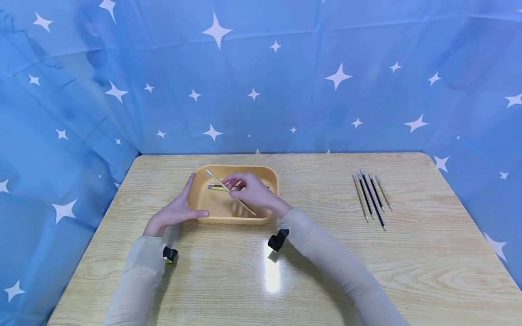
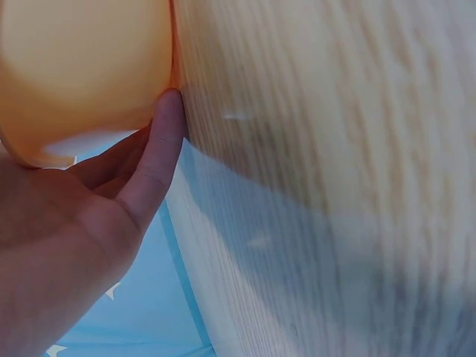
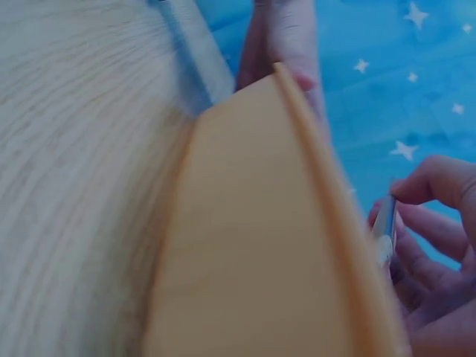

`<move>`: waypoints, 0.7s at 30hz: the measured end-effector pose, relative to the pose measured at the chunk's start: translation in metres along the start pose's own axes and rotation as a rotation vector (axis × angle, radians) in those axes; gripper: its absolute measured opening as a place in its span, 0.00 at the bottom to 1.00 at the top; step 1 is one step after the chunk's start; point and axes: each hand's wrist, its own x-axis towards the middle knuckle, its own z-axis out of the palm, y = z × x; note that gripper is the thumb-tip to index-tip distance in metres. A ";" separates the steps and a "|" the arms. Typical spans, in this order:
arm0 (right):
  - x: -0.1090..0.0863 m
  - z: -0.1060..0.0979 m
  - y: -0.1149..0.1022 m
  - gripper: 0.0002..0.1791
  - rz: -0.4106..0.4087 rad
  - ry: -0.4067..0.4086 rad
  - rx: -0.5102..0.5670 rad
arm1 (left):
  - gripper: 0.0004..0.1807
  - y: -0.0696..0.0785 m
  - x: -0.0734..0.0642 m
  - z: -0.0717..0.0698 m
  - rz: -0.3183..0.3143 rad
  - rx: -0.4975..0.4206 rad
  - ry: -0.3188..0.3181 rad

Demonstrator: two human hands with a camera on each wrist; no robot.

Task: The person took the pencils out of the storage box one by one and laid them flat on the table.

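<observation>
My right hand (image 1: 250,189) pinches a gold pencil (image 1: 244,207) between thumb and fingers, above a shallow orange-tan tray (image 1: 274,181). The pencil slants from upper left to lower right, its pale end at the back left. Inside the tray lie a yellow-green pencil (image 1: 219,188) and a reddish one, partly covered by the right hand. At the tray's front left corner, my left hand (image 1: 177,209) spreads out, its thumb along the front rim and fingers against the left side. The left wrist view shows these fingers (image 2: 160,141) touching the tray's outer wall (image 2: 89,67).
Several gold and dark pencils (image 1: 370,197) lie side by side at the right of the wooden table (image 1: 228,276). A blue curtain with white stars (image 1: 293,90) hangs behind the table and along its sides.
</observation>
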 end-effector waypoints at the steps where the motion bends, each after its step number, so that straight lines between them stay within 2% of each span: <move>1: -0.001 -0.003 -0.002 0.19 -0.007 0.005 -0.002 | 0.67 0.000 0.000 0.000 -0.005 0.004 0.000; 7: -0.007 -0.014 -0.007 0.18 -0.040 0.027 0.033 | 0.68 -0.001 0.000 0.001 -0.012 0.019 0.007; 15: -0.020 -0.025 -0.008 0.17 -0.065 0.036 0.049 | 0.68 -0.005 -0.001 0.002 0.020 -0.001 0.007; 21: -0.036 -0.040 -0.006 0.18 -0.040 0.061 0.041 | 0.68 -0.004 0.000 0.001 0.010 0.001 0.002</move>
